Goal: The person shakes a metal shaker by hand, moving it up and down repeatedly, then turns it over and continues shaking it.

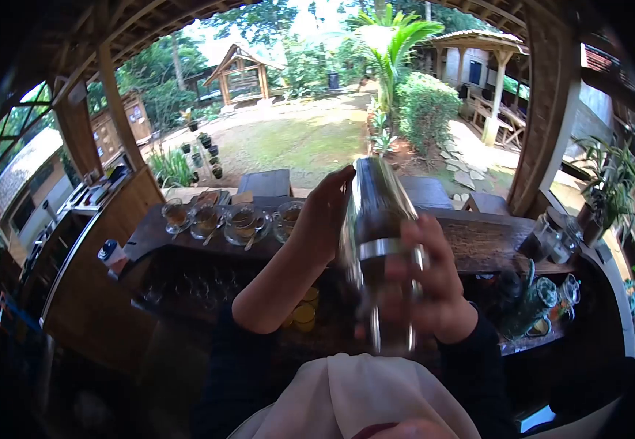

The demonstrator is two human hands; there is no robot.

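Note:
A shiny metal cocktail shaker is held up in front of my chest, tilted, with motion blur over its near end. My left hand presses along its far left side, the fingertips partly hidden behind the metal. Wrapped round the lower body from the right is my right hand, its fingers smeared by movement. Beyond my left forearm, several glass cups sit in a row on the dark wooden counter; one is a glass cup on a saucer with a spoon.
Glass jars stand at the counter's right end, near a potted plant. Lower right, a glass pitcher sits on a shelf. Upturned glasses and yellow items are below the counter. A capped bottle stands left.

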